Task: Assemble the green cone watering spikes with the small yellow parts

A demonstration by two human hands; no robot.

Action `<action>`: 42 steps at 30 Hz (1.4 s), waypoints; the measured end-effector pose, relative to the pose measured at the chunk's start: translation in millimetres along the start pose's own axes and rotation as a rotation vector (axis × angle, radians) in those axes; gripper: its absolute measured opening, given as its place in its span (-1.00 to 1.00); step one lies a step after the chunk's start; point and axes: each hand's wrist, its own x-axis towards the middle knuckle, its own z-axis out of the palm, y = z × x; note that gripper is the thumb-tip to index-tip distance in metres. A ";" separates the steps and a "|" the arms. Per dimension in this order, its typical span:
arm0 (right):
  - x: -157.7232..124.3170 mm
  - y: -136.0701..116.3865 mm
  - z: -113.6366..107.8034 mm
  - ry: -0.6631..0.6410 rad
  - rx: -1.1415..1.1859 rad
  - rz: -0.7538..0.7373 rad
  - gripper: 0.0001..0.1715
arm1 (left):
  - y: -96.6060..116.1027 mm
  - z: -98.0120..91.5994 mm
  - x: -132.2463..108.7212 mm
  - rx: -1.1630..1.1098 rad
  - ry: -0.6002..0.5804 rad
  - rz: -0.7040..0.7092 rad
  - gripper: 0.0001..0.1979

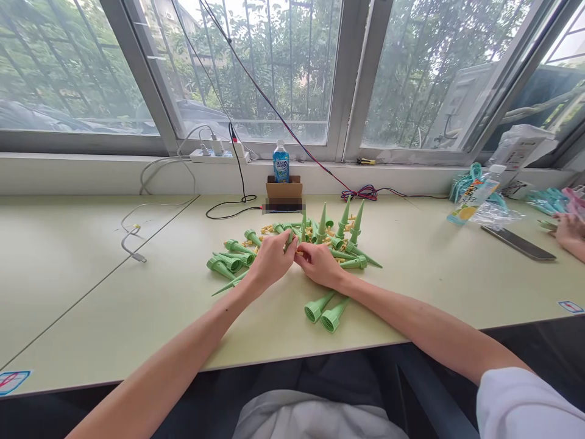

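My left hand (pixel 273 259) is closed around a green plastic watering spike (pixel 289 239), most of which the fingers hide. Right beside it, my right hand (pixel 321 266) pinches a small yellow plastic piece (pixel 300 252), only partly visible at the fingertips. The two hands nearly touch. Around and behind them lies a loose pile of green spikes (pixel 231 263) mixed with small yellow pieces (pixel 266 230). Several spikes stand point up, such as one spike (pixel 343 221) at the back right. Two more spikes (pixel 334 317) lie by my right forearm, open ends toward me.
Behind the pile, a blue-labelled bottle (pixel 281 163) stands in a cardboard box (pixel 284 190). Cables (pixel 361 193) and a power strip (pixel 212 155) run along the window sill. To the right are a tilted drink bottle (pixel 476 195), a dark phone (pixel 518 242) and another person's hand (pixel 571 235).
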 end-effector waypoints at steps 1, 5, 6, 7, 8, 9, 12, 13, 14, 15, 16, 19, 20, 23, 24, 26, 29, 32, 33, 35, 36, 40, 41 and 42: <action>0.0 0.3 0.4 0.000 0.004 0.000 -0.68 | -0.2 0.3 0.0 0.012 0.001 0.007 -0.74; 0.2 1.6 1.2 -0.011 0.044 0.001 -0.65 | -1.0 1.5 -0.2 0.028 0.014 0.030 -0.73; 0.2 1.8 1.1 -0.016 0.059 0.000 -0.65 | -1.1 1.7 -0.3 0.026 0.015 0.031 -0.73; 0.1 1.9 1.1 -0.020 0.073 0.000 -0.64 | -1.0 1.8 -0.4 0.025 0.016 0.029 -0.73; 0.0 1.9 1.0 -0.024 0.087 0.000 -0.64 | -0.8 1.8 -0.4 0.023 0.017 0.026 -0.73; -0.1 1.9 1.0 -0.027 0.098 0.002 -0.63 | -0.6 1.8 -0.5 0.021 0.017 0.024 -0.74; -0.6 2.1 1.0 -0.028 0.106 0.006 -0.62 | 0.0 1.8 -0.4 0.019 0.020 0.021 -0.74; -0.6 2.3 1.0 -0.028 0.105 0.004 -0.62 | 0.0 1.9 -0.3 0.021 0.022 0.022 -0.74; -0.6 2.6 1.1 -0.028 0.104 0.002 -0.62 | -0.1 2.0 -0.3 0.023 0.026 0.023 -0.74; -0.6 2.9 1.2 -0.028 0.105 -0.002 -0.62 | -0.2 2.2 -0.2 0.025 0.029 0.025 -0.74; -0.5 3.2 1.2 -0.027 0.105 -0.006 -0.62 | -0.4 2.4 -0.2 0.025 0.033 0.027 -0.73; -0.4 3.8 1.3 -0.012 0.100 -0.018 -0.61 | -1.4 3.0 -0.2 0.027 0.034 0.040 -0.72; -0.4 3.8 1.3 -0.006 0.097 -0.022 -0.60 | -1.8 3.2 -0.2 0.029 0.033 0.043 -0.73; -0.6 3.1 1.4 -0.001 0.095 -0.027 -0.61 | -2.7 3.7 -0.1 0.039 0.031 0.049 -0.73; -0.7 2.9 1.5 -0.002 0.094 -0.027 -0.61 | -2.9 3.9 -0.1 0.041 0.032 0.052 -0.72; -0.7 2.9 1.8 -0.004 0.091 -0.028 -0.61 | -3.1 4.2 -0.1 0.049 0.031 0.059 -0.71; -0.3 3.5 2.2 -0.005 0.087 -0.037 -0.62 | -2.9 4.6 -0.6 0.074 0.035 0.068 -0.69; 0.1 3.6 2.1 -0.013 0.080 -0.039 -0.64 | -2.7 4.7 -1.2 0.094 0.042 0.082 -0.66; 0.2 3.3 2.0 -0.020 0.075 -0.036 -0.64 | -2.7 4.7 -1.4 0.094 0.040 0.088 -0.66; 0.2 2.4 1.6 -0.033 0.064 -0.028 -0.66 | -2.3 4.5 -1.7 0.092 0.030 0.097 -0.67; 0.2 1.9 1.4 -0.038 0.058 -0.025 -0.67 | -2.0 4.4 -1.8 0.091 0.023 0.099 -0.67; 0.4 0.8 0.7 -0.062 0.022 -0.007 -0.70 | 0.3 3.9 -2.0 0.086 -0.005 0.095 -0.67; 0.4 0.8 0.6 -0.069 0.013 0.001 -0.70 | 0.9 3.8 -2.1 0.084 -0.011 0.096 -0.67; 0.4 0.9 0.5 -0.075 0.006 0.008 -0.70 | 1.5 3.7 -2.2 0.082 -0.016 0.098 -0.67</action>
